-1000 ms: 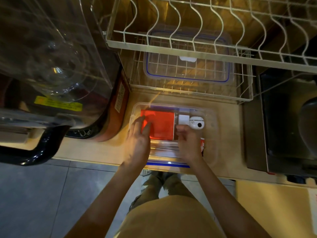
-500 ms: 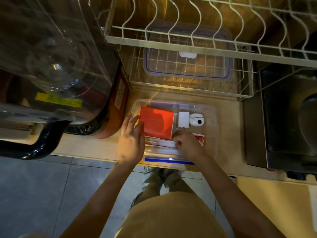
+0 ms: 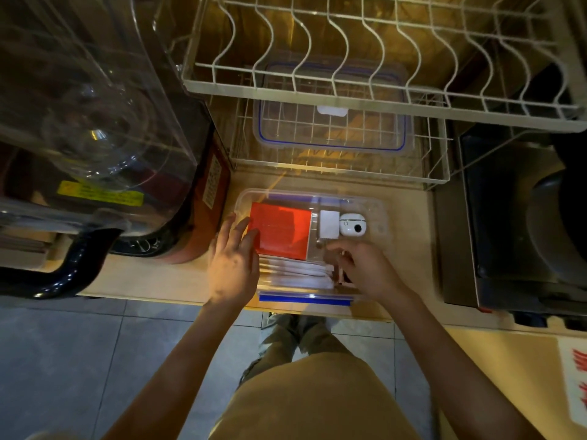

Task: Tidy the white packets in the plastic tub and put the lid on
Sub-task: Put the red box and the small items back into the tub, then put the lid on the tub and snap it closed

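A clear plastic tub (image 3: 378, 211) with a blue front clip stands open on the wooden counter. Inside lie a red box (image 3: 282, 230), a white adapter (image 3: 328, 223), a small round white device (image 3: 352, 224) and a stack of white packets (image 3: 295, 273) along the front. My left hand (image 3: 233, 262) rests at the tub's left edge, fingers spread, touching the red box's corner. My right hand (image 3: 365, 268) is inside the tub at the right end of the packets, fingers curled; what they hold is hidden. The clear lid (image 3: 330, 128) with a blue seal lies in the lower wire rack behind.
A white wire dish rack (image 3: 349, 93) overhangs the counter behind the tub. A large clear appliance with a black hose (image 3: 95, 122) stands to the left, a dark metal appliance (image 3: 524, 223) to the right. The counter edge (image 3: 190, 300) runs just below the tub.
My right hand moved from the middle of the tub to the right end of the packets. My left hand shifted back from on top of the red box to the tub's left edge.
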{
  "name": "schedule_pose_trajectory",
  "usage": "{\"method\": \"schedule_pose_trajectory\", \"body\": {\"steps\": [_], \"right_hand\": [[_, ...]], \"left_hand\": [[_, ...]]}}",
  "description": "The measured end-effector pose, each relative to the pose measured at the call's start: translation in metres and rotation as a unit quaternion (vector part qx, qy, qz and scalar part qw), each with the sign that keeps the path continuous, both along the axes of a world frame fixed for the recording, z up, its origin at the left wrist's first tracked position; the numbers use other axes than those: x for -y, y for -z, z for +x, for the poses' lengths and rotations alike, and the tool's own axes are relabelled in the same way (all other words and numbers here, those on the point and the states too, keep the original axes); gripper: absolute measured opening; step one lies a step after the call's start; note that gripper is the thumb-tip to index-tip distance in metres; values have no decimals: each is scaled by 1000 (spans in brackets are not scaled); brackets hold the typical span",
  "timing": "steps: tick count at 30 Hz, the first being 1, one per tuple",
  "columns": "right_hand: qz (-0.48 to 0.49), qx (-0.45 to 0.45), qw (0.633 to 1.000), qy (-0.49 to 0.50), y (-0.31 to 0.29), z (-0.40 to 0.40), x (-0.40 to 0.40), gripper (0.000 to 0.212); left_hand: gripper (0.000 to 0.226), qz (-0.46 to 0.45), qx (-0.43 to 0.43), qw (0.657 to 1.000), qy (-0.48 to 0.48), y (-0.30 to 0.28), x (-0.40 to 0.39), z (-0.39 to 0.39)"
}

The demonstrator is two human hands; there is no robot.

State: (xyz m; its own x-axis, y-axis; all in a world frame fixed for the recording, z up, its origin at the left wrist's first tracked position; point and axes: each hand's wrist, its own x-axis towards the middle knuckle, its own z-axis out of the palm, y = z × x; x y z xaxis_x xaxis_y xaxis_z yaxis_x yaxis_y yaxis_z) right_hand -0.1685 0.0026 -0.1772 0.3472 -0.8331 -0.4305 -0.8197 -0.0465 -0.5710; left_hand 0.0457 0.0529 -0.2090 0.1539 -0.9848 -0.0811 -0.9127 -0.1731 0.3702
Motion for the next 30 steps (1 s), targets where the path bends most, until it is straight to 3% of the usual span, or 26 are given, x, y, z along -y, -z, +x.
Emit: {"method": "schedule_pose_trajectory", "body": {"steps": [5,11,15,22,30], "right_hand": [[-31,61,992,105,-20,-15,5,24],[-83,177,964,181,-52,-23,15,19],[-139,182,957,176,-69,-20,37,18],[-239,62,964,102,-75,-23,88,30],[-208,-194,959,-9,-43,-30,122,65]], "left_hand": [[42,3,34,999,6,-9,3,-3],[47,-60,-81,994,28,-59,32,-15],[44,-115,-110,986,49,-92,67,-23],[38,-134,-60,986,84,-108,122,-29],[68,18,114,984,136,-75,157,-23]]}}
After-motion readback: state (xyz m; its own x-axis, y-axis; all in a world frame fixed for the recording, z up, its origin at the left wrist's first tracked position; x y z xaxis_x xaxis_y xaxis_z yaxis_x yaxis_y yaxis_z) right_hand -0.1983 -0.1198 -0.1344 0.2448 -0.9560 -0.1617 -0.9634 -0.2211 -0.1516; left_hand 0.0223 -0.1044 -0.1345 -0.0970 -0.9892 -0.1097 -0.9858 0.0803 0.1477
